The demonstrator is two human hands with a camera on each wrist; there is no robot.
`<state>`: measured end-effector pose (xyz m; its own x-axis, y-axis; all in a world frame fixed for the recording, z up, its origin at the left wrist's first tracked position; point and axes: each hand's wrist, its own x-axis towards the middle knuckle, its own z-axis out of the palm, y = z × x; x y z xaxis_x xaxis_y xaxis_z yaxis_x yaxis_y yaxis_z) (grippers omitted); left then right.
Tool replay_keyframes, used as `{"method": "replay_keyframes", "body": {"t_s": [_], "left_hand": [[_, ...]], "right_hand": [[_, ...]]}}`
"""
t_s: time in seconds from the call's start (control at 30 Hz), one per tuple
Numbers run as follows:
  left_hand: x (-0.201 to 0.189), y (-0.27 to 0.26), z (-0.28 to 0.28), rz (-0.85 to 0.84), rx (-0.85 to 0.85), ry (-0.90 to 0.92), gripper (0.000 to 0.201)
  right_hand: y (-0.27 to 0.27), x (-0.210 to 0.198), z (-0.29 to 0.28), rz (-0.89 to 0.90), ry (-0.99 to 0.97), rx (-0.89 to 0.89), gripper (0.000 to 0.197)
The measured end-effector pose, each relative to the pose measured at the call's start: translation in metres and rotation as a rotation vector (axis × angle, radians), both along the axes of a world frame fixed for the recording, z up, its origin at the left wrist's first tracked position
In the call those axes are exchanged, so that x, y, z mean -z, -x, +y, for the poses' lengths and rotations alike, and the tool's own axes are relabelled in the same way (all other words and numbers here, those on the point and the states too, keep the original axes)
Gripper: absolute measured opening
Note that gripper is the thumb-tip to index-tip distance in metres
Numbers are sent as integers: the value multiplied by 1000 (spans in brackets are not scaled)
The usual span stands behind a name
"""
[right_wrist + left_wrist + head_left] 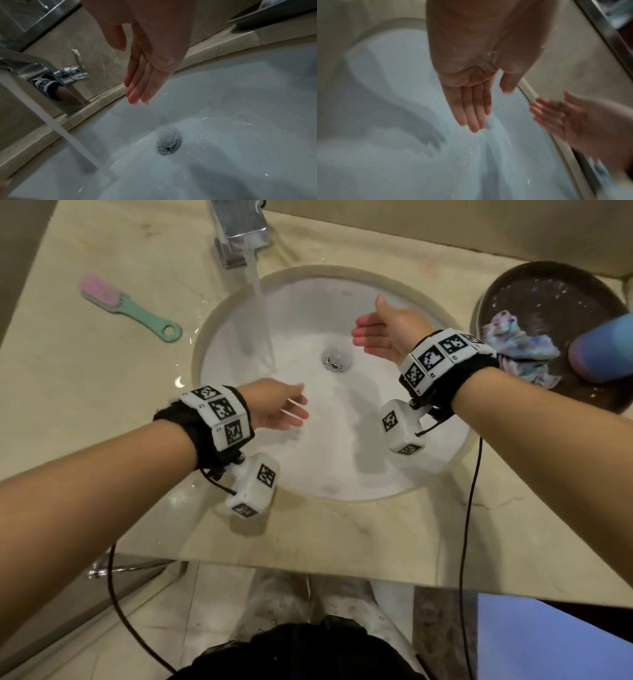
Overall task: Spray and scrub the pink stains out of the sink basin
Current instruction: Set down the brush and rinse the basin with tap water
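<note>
The white round sink basin (359, 302) is wet, and water runs from the chrome faucet (239, 231) in a stream (262, 313) landing left of the drain (336, 359). A faint pink mark (330, 489) shows near the basin's front wall. My left hand (284, 409) hovers over the basin's left front, fingers straight and wet, holding nothing (471, 112). My right hand (380, 333) hangs over the right of the drain, fingers straight, empty (142, 83). The pink and green scrub brush (123, 306) lies on the counter to the left.
A dark round tray (513, 289) at the right holds a crumpled multicoloured cloth (520, 350) and a blue bottle (606, 350) lying over its rim. The beige stone counter (102, 392) surrounds the basin. Cables hang from both wrist cameras over the front edge.
</note>
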<state>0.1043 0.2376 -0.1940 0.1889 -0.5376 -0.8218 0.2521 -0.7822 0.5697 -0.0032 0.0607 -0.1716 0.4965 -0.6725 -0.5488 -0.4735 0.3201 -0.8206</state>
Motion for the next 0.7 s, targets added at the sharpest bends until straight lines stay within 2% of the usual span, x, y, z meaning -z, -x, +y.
{"method": "replay_keyframes", "body": {"t_s": [0.13, 0.27, 0.37, 0.4, 0.47, 0.6, 0.7], "left_hand": [[3, -36, -14, 114, -482, 115, 34], [0, -59, -34, 240, -823, 248, 41], [3, -72, -48, 459, -1091, 378, 32], [6, -76, -52, 508, -1127, 398, 24], [13, -84, -57, 483, -1117, 376, 15], [15, -82, -66, 435, -1053, 369, 19], [9, -74, -64, 537, -1119, 375, 23]], "right_hand": [[3, 2, -2, -12, -15, 15, 44], [7, 4, -5, -26, -39, 39, 44], [11, 7, -9, -30, -51, 67, 44], [12, 8, -10, -29, -54, 74, 44], [15, 9, -11, -28, -59, 86, 44], [19, 10, -13, -23, -60, 111, 43], [23, 11, -12, -25, -58, 121, 44]]}}
